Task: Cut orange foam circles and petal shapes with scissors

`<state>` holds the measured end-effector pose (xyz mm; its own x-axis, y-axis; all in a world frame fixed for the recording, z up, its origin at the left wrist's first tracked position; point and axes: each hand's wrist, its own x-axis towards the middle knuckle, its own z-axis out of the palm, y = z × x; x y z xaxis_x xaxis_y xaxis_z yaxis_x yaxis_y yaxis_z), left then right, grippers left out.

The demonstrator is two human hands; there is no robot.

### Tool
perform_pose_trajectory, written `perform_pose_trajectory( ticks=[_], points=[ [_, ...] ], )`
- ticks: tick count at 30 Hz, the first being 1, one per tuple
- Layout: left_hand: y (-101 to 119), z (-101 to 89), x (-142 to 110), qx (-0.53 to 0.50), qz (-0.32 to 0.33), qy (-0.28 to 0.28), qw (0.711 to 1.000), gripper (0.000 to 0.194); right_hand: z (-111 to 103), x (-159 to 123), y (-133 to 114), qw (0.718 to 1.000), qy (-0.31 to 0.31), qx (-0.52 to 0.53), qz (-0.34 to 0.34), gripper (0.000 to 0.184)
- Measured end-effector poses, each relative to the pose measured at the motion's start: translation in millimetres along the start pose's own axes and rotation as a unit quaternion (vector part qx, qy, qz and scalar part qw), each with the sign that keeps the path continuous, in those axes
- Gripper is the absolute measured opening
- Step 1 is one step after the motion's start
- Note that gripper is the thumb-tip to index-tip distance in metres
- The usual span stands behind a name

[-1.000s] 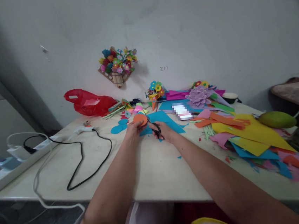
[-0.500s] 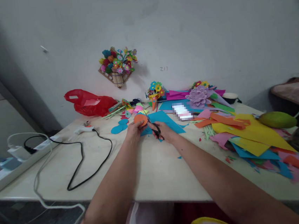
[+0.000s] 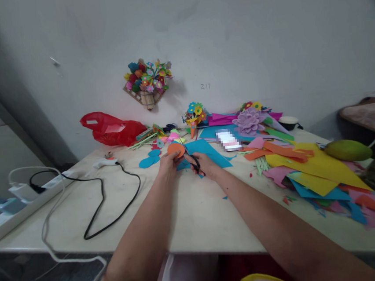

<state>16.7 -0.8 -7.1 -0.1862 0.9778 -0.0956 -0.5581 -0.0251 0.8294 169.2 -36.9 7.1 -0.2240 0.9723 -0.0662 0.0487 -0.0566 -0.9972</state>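
Note:
My left hand (image 3: 168, 162) pinches an orange disc (image 3: 175, 149), thumb on its face. Closed around the black handles of a pair of scissors (image 3: 195, 162), my right hand (image 3: 205, 163) is just right of the disc. The blades point up and left along the disc's right edge; whether they touch it I cannot tell. Beneath both hands is a blue sheet (image 3: 205, 150), partly covered by them. Several blue discs (image 3: 147, 162) lie on the table left of my left hand.
On the right is a heap of coloured sheets and scraps (image 3: 319, 172) with a mango (image 3: 348, 150). A phone (image 3: 229, 140) lies behind my right hand. To the left are a glue gun (image 3: 105, 162) with its black cord, a power strip (image 3: 2, 218) and a red bag (image 3: 113, 130).
The scissors' handles have shifted slightly in my right hand. My left hand and the orange disc stay nearly in place.

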Motion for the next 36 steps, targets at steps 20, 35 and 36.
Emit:
perform_pose_trajectory(
  ticks=[20, 35, 36],
  points=[
    [2, 1.8, 0, 0.000, -0.005, 0.023, 1.000, 0.029, 4, -1, -4, 1.000, 0.012, -0.011, 0.022, 0.030],
    [4, -2.0, 1, 0.009, -0.017, 0.018, 1.000, 0.041, 5, 1, -3, 0.999, 0.022, -0.024, 0.033, 0.032],
    [4, -2.3, 1, 0.006, -0.019, 0.020, 1.000, 0.043, 5, 1, -3, 0.999, 0.022, -0.024, 0.035, 0.031]
  ],
)
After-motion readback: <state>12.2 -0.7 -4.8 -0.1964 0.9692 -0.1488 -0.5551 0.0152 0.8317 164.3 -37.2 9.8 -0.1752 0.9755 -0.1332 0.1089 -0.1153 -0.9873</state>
